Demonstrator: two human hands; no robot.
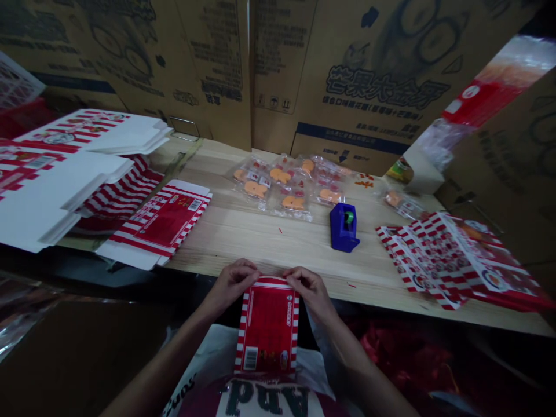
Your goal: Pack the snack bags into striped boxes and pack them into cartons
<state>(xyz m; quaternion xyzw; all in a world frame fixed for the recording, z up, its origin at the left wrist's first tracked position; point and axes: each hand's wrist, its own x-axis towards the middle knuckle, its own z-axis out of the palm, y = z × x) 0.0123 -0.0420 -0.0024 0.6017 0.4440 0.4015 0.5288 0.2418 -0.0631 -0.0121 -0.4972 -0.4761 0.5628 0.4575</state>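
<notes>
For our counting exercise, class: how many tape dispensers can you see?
1: the blue tape dispenser, on the wooden table, beyond the right hand and slightly to its right. Others may be hidden.

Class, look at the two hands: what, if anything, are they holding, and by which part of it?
A red-and-white carton, pinched at its far end: the left hand at the left corner, the right hand at the right.

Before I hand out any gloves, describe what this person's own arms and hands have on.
The left hand and right hand are gloveless, with no ring that I can make out. Both forearms are bare, without visible sleeves or wristwear. The garment shows white and dark red, with large dark lettering.
</notes>
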